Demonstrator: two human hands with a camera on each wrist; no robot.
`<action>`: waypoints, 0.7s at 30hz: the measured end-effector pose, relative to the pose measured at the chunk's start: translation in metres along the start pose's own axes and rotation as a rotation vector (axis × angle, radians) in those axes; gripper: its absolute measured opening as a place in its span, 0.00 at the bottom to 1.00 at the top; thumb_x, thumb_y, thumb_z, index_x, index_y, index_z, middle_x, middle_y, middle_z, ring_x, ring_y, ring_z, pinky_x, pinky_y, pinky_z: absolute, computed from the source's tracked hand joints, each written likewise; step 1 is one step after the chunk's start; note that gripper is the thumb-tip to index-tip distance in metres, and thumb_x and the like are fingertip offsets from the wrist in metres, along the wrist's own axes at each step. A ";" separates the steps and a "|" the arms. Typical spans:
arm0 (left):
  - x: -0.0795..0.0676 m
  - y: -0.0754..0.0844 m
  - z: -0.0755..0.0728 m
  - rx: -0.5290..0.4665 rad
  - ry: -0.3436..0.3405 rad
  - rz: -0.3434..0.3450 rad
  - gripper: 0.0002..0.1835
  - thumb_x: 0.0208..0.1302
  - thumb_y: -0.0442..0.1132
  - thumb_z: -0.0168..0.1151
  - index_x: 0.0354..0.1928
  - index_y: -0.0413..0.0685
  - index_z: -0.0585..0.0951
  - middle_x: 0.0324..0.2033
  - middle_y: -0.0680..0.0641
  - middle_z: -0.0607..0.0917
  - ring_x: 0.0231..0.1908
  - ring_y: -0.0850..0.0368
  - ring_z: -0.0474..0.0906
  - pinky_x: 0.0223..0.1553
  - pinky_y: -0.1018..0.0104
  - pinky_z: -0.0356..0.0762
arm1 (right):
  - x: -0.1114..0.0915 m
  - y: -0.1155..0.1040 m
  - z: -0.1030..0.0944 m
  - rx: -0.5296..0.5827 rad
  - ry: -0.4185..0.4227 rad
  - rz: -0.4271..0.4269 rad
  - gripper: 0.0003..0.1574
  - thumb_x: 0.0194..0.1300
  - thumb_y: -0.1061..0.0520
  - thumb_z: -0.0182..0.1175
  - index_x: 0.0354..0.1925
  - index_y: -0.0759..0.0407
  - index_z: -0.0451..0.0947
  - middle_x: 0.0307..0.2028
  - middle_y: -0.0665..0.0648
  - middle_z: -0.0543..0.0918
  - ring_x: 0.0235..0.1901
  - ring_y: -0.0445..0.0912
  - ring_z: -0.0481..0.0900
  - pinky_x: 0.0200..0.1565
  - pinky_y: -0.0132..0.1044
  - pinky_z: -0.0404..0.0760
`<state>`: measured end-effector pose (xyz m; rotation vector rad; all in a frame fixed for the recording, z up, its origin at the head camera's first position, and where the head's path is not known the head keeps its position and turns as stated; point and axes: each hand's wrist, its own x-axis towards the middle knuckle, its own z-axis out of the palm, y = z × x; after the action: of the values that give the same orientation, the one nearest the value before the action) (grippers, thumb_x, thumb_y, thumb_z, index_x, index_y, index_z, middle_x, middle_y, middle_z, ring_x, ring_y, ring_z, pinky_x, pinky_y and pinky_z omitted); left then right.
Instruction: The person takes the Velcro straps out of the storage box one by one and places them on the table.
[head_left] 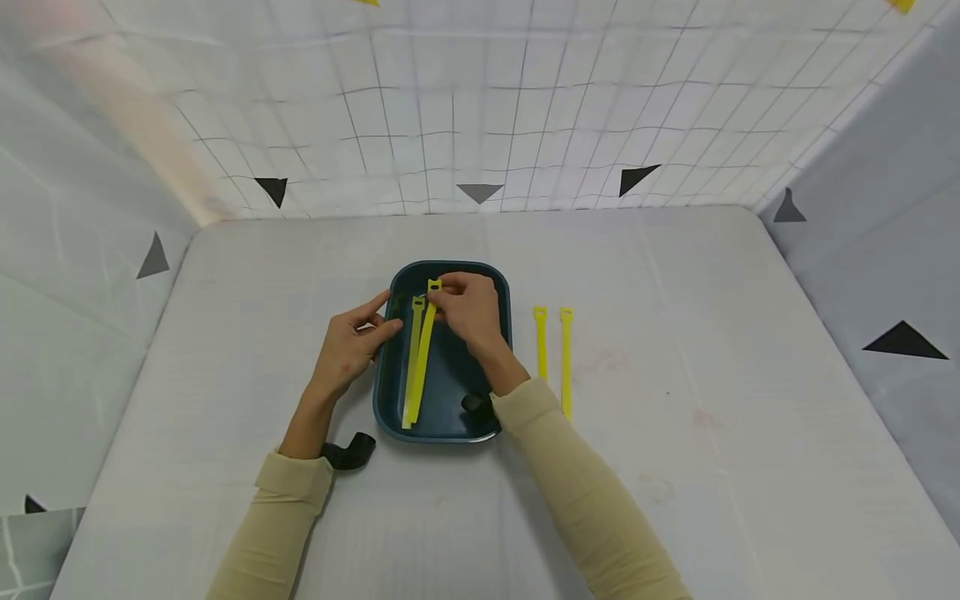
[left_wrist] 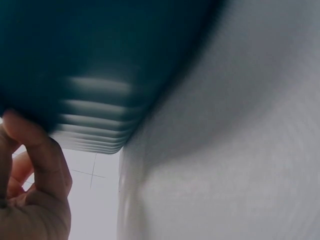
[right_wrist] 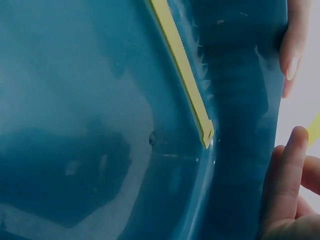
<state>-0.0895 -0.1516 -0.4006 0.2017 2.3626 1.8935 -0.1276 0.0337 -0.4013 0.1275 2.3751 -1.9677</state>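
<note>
A dark teal tray [head_left: 457, 358] stands on the table. My left hand [head_left: 347, 346] pinches its left rim, thumb over the edge; the left wrist view shows curled fingers [left_wrist: 45, 160] against the tray's wall. My right hand [head_left: 471, 312] is over the far part of the tray and pinches the slotted head of a yellow cable tie [head_left: 425, 358], a flat strap slanting toward the near end. Beside it in the tray lies another yellow cable tie [head_left: 412, 350], also seen in the right wrist view as a yellow strap [right_wrist: 182, 65] along the tray's inner edge.
Two more yellow cable ties [head_left: 541, 342] [head_left: 566, 358] lie parallel right of the tray, partly behind the right sleeve. A black elbow pipe fitting [head_left: 356, 452] lies by the left wrist. Another black piece [head_left: 472, 403] sits in the tray's near right corner, partly hidden.
</note>
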 end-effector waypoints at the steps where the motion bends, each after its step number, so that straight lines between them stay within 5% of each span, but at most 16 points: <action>1: 0.000 0.001 0.000 0.006 0.001 -0.001 0.29 0.68 0.32 0.63 0.69 0.32 0.68 0.31 0.39 0.78 0.16 0.61 0.69 0.19 0.66 0.72 | 0.000 -0.001 0.000 0.003 -0.001 0.000 0.18 0.66 0.64 0.65 0.53 0.69 0.80 0.40 0.61 0.83 0.34 0.49 0.85 0.36 0.38 0.84; 21: 0.000 0.000 0.000 0.012 -0.002 -0.008 0.29 0.68 0.32 0.62 0.69 0.33 0.68 0.31 0.40 0.78 0.16 0.60 0.70 0.18 0.66 0.73 | -0.005 -0.015 -0.010 0.075 0.002 -0.020 0.18 0.67 0.64 0.64 0.54 0.70 0.79 0.41 0.62 0.82 0.35 0.51 0.85 0.39 0.42 0.84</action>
<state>-0.0893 -0.1516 -0.4004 0.1955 2.3703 1.8754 -0.1238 0.0404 -0.3840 0.1094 2.3131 -2.0672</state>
